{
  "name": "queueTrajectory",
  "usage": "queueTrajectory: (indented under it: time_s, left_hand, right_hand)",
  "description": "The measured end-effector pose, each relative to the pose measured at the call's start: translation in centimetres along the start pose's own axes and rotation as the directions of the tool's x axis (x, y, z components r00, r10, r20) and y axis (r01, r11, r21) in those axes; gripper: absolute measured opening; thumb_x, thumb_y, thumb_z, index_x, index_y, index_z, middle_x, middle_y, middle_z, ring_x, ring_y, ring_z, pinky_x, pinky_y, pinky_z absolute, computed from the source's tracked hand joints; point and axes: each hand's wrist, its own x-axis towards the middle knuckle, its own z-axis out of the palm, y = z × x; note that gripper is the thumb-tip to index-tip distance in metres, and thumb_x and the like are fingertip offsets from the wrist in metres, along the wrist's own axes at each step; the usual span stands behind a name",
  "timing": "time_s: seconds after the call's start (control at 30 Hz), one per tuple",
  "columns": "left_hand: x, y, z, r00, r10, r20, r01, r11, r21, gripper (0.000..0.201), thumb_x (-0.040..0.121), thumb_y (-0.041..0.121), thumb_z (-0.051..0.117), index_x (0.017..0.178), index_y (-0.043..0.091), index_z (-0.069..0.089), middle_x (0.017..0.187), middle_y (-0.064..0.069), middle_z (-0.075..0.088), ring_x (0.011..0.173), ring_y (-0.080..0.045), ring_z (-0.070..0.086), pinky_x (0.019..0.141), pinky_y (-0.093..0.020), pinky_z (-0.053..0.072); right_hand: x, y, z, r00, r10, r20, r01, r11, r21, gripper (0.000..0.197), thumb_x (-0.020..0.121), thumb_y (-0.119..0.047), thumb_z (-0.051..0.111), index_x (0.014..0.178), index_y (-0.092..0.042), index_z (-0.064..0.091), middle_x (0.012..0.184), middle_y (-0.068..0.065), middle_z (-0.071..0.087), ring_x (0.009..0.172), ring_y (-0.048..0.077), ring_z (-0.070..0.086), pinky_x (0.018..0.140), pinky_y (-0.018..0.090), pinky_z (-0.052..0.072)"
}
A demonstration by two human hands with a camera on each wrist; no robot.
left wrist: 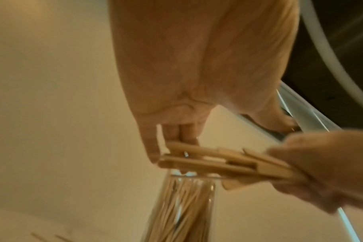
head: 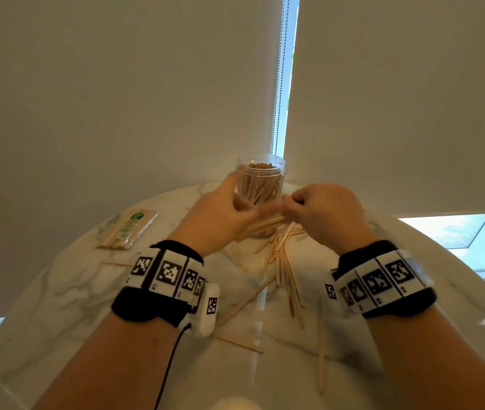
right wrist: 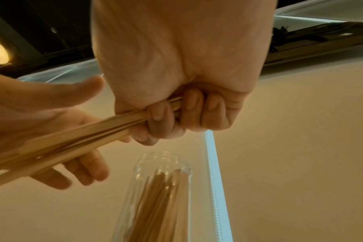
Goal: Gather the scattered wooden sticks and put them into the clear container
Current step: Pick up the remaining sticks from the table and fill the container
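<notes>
The right hand (right wrist: pixel 176 101) is curled tight round a bundle of flat, pale wooden sticks (right wrist: pixel 77 139), held just in front of the clear round plastic container (head: pixel 260 184), which is already well filled. The left hand (head: pixel 223 211), fingers straight and relaxed, seems to steady the bundle's free ends, though blur hides the contact. Best to square those ends, tip the bundle upright over the mouth and release low; more loose sticks (head: pixel 282 261) lie on the white marble table (head: pixel 57 291).
</notes>
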Motion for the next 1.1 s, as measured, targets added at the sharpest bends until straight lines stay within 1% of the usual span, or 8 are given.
queueTrajectory:
  time_s: [0.13,0.27,0.37,0.47,0.67,0.83,1.0,1.1]
  left_hand:
    - [0.9,-1.5,-2.1,0.873,-0.304,-0.383,0.211,0.941,-0.265,0.068,0.096,0.071,0.029,0.133,0.021,0.055,0.116,0.003,0.067,0.107,-0.014,0.06,0.089,-0.029,0.041]
    - [0.5,0.6,-1.2,0.884,-0.46,-0.079,0.241,0.596,-0.766,0.07,0.097,0.07,0.023,0.132,0.019,0.057,0.111,-0.006,0.073,0.104,-0.025,0.069,0.098,-0.051,0.051]
    - [0.0,3.0,-0.2,0.911,-0.401,-0.093,0.146,0.526,-0.838,0.065,0.103,0.06,0.026,0.113,0.01,0.067,0.094,-0.01,0.078,0.088,-0.025,0.076,0.079,-0.038,0.06]
    - [0.0,2.3,-1.5,0.886,-0.447,-0.122,0.102,0.444,-0.89,0.059,0.103,0.057,0.033,0.11,0.008,0.065,0.094,-0.011,0.078,0.09,-0.026,0.076,0.082,-0.041,0.06]
    - [0.2,2.5,-0.3,0.914,-0.402,-0.063,0.204,0.587,-0.784,0.053,0.101,0.056,0.041,0.101,0.011,0.07,0.091,-0.006,0.078,0.088,-0.025,0.076,0.08,-0.042,0.06]
    - [0.6,2.0,0.2,0.899,-0.434,-0.06,0.228,0.58,-0.782,0.05,0.1,0.055,0.047,0.093,0.011,0.069,0.09,-0.009,0.077,0.084,-0.025,0.076,0.071,-0.041,0.063]
    - [0.2,1.5,1.3,0.947,-0.212,-0.243,0.024,0.797,-0.603,0.04,0.091,0.049,0.066,0.083,0.01,0.061,0.062,-0.002,0.067,0.048,-0.015,0.062,0.044,-0.024,0.047]
    - [0.5,-0.1,1.0,0.933,-0.273,-0.235,0.029,0.707,-0.707,0.031,0.089,0.033,0.075,0.079,0.011,0.054,0.063,-0.004,0.063,0.051,-0.013,0.059,0.048,-0.022,0.049]
  right_hand:
    - [-0.1,2.0,-1.6,0.991,0.125,-0.051,-0.116,0.982,0.15,0.05,0.099,-0.045,0.046,0.063,-0.018,0.068,0.051,0.002,0.052,0.053,0.019,0.049,0.051,0.025,0.034]
    - [0.0,0.6,-1.7,0.991,0.116,-0.067,-0.095,0.962,0.257,0.051,0.1,-0.045,0.046,0.06,-0.02,0.067,0.049,0.001,0.049,0.05,0.017,0.046,0.05,0.027,0.033]
    - [0.0,-1.7,-0.6,0.996,0.072,-0.05,-0.057,0.966,0.252,0.053,0.1,-0.045,0.042,0.062,-0.017,0.065,0.051,-0.001,0.049,0.048,0.013,0.043,0.051,0.026,0.036]
    - [0.0,-1.9,-0.5,0.997,0.072,-0.042,-0.056,0.952,0.301,0.052,0.099,-0.043,0.041,0.063,-0.016,0.066,0.052,0.0,0.052,0.047,0.013,0.043,0.05,0.028,0.038]
    - [-0.6,-3.2,0.3,0.994,0.091,-0.067,-0.077,0.979,0.19,0.057,0.101,-0.05,0.036,0.063,-0.019,0.064,0.052,-0.004,0.051,0.048,0.01,0.047,0.049,0.025,0.031]
    - [-0.3,-2.6,0.2,0.991,0.115,-0.062,-0.098,0.968,0.232,0.063,0.099,-0.056,0.04,0.057,-0.016,0.065,0.047,-0.002,0.048,0.044,0.013,0.046,0.048,0.027,0.034]
    - [-0.5,-2.8,-0.1,0.995,0.092,-0.041,-0.081,0.973,0.214,0.069,0.099,-0.066,0.032,0.058,-0.018,0.061,0.049,-0.003,0.053,0.048,0.011,0.051,0.049,0.026,0.032]
    - [-0.6,-3.1,-0.2,0.999,-0.002,0.05,-0.011,0.968,0.252,0.069,0.089,-0.081,0.031,0.069,-0.025,0.068,0.055,-0.004,0.058,0.053,0.008,0.054,0.051,0.023,0.035]
